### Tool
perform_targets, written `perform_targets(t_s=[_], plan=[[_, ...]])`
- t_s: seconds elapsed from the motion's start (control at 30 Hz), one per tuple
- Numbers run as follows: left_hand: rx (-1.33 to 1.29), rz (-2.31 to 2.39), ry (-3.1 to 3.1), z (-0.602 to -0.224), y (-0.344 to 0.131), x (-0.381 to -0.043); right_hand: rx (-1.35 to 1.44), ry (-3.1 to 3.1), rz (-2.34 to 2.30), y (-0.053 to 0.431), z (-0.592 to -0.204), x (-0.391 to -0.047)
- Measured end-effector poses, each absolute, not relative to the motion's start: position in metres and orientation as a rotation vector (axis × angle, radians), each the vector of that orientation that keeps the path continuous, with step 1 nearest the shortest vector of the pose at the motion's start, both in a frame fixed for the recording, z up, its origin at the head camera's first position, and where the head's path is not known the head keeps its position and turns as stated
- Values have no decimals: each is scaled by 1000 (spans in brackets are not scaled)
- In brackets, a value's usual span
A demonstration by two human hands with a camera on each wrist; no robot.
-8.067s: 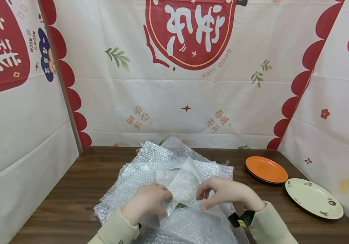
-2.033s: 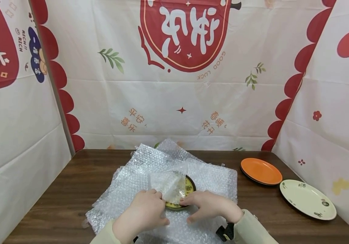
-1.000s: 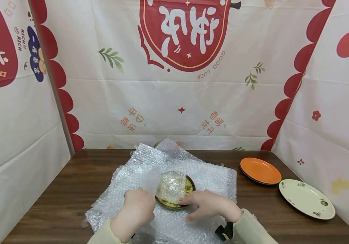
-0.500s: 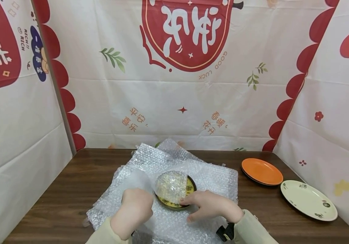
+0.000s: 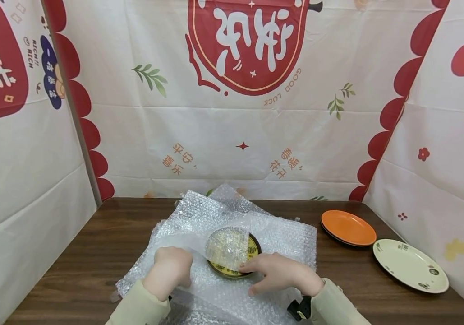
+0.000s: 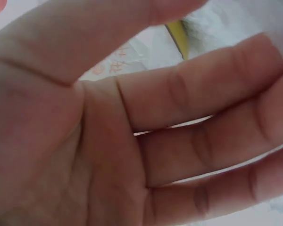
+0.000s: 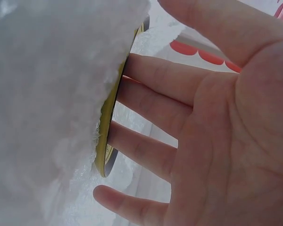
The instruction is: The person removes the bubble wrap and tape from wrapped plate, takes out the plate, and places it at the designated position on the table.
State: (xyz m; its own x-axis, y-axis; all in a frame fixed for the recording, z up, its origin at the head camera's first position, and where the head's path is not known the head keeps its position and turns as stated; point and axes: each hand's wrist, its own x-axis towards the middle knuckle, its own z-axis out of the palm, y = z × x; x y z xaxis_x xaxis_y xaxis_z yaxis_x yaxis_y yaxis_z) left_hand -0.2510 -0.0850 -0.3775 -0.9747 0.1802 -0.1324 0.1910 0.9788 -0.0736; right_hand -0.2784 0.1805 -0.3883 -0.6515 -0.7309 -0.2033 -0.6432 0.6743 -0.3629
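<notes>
A round yellow plate [image 5: 253, 249] with a dark rim and dark print lies on layered bubble wrap [image 5: 284, 234]. A clear flap of wrap [image 5: 227, 246] covers much of its face. To the plate's left, my left hand [image 5: 171, 271] pinches a sheet of wrap; its thumb and fingertips are largely hidden in the head view. My right hand [image 5: 280, 273] rests its fingertips at the plate's right front edge. In the right wrist view, fairly straight, spread fingers [image 7: 151, 77] reach the plate's edge [image 7: 106, 117], and the thumb stands away.
On the brown table [image 5: 81, 253], an orange plate [image 5: 348, 228] sits stacked on a dark one at the back right. A cream oval plate [image 5: 410, 266] with small prints lies nearer the right edge. Printed white cloth [image 5: 232, 126] walls the back and sides.
The left hand has moved left, drawing the sheet of wrap away and uncovering more of the yellow plate. The right hand came to the plate's edge and has stayed there for two seconds.
</notes>
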Motion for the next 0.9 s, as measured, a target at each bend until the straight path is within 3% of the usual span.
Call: perform_targets(t_s=[0.47, 0.9], plan=[[355, -93, 3081, -376, -90, -253, -1125, 2545, -447, 181, -387, -282], [683, 195, 3100, -374, -88, -257, -1031, 2551, -610, 199, -368, -285]])
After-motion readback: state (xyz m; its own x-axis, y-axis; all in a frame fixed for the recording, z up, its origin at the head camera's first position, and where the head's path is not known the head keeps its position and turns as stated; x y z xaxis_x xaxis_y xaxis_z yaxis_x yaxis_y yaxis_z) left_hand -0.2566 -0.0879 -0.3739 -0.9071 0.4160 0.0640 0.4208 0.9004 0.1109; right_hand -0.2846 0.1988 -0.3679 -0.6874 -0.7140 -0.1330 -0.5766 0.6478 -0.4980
